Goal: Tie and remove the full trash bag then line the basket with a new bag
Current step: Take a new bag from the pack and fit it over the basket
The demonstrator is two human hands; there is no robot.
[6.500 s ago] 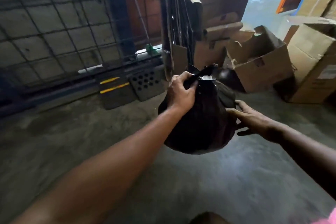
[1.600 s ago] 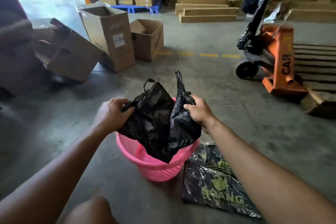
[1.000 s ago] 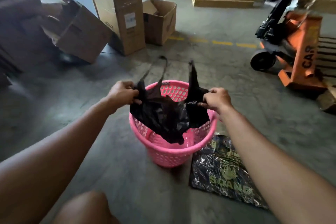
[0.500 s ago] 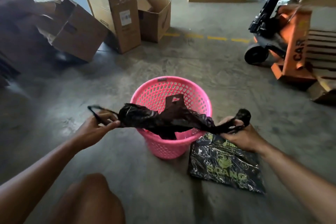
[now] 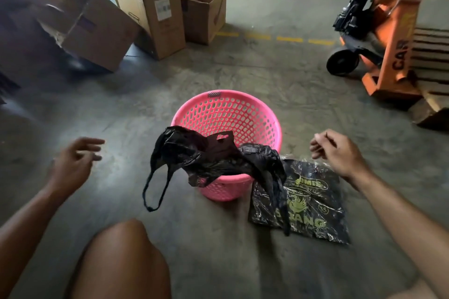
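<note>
A pink perforated basket [image 5: 227, 114] stands on the concrete floor in front of me. A crumpled black bag [image 5: 213, 158] lies draped over its near rim, one handle loop hanging down the left side and another trailing right. My left hand [image 5: 73, 165] hovers open to the left of the basket, apart from the bag. My right hand [image 5: 337, 150] hovers to the right, fingers loosely curled, holding nothing. The full trash bag is out of view.
A flat pack of black bags with yellow print [image 5: 303, 201] lies right of the basket. Cardboard boxes [image 5: 150, 7] stand at the back left. An orange pallet jack [image 5: 388, 41] and a wooden pallet [image 5: 432, 56] sit at the right. My knee [image 5: 121, 257] is at the bottom.
Both hands have let go of the black bag and moved apart; the bag has dropped onto the basket's near rim.
</note>
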